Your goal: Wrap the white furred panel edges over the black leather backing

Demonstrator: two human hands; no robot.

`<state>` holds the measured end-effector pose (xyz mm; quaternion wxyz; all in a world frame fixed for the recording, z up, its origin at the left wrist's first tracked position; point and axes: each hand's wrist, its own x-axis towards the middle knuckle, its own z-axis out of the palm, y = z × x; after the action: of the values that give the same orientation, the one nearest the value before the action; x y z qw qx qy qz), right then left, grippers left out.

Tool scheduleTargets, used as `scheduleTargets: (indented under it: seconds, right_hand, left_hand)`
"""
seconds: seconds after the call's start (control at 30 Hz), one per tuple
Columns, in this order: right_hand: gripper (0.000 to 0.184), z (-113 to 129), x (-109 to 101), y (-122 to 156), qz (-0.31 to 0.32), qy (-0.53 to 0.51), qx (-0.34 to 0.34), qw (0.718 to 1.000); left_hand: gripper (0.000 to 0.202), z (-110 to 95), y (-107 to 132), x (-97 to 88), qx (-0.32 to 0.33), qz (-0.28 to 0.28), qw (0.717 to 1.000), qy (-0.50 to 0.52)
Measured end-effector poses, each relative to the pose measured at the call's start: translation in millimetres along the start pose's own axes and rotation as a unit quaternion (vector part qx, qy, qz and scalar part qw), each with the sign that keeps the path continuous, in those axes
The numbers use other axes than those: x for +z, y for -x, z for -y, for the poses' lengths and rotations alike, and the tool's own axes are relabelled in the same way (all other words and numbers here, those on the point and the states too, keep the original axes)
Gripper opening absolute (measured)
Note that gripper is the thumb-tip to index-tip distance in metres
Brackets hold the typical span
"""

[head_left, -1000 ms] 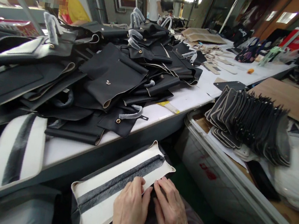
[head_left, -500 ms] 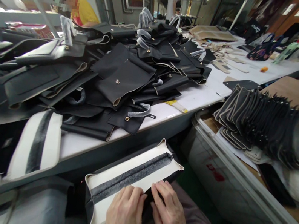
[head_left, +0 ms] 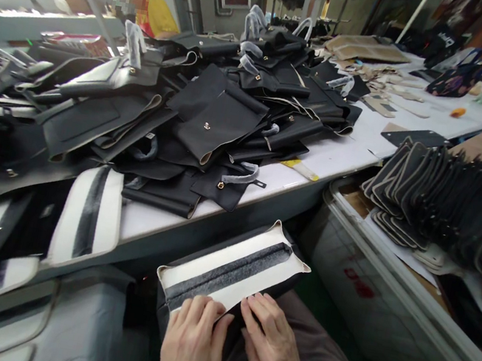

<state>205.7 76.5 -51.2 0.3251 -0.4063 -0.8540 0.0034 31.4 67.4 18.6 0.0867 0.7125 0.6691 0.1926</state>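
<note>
Far L on the table (head_left: 146, 220), flat white striped panels (head_left: 88, 210); next, a heap of black bag pieces (head_left: 224, 116), plenty apparently unfinished. Ctr, over the lap (head_left: 315, 347): white-based black bag (head_left: 230, 268), base up, three corners showing, looks largely formed; near edge done or not, can't tell. L hand (head_left: 195, 336): fingers pinched on that edge. R hand (head_left: 273, 334): fingers together there, grip underneath hidden. Far side's tight vs. table edge; open gap R, up to tub (head_left: 351, 322) w/ stacked flaps (head_left: 445, 202).
</note>
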Motion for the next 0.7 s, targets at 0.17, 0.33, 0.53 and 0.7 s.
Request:
scheduleTargets:
  seconds: [0.17, 0.33, 0.53, 0.7]
  right_hand:
    - [0.044, 5, 1, -4, -0.017, -0.011, -0.025, 0.999]
    - [0.039, 6, 1, -7, -0.023, -0.02, -0.051, 0.998]
    - [0.035, 8, 0, -12, -0.023, -0.039, -0.081, 0.996]
    - [0.034, 8, 2, -15, -0.03, -0.048, -0.105, 0.993]
  left_hand:
    - [0.008, 15, 13, -3.0, 0.016, -0.075, 0.996, -0.036]
    - [0.009, 28, 29, 3.3, 0.027, -0.141, 0.989, -0.037]
    - [0.009, 22, 38, 11.9, -0.013, -0.17, 0.985, 0.007]
    - [0.005, 21, 40, 15.9, -0.031, -0.163, 0.985, 0.038]
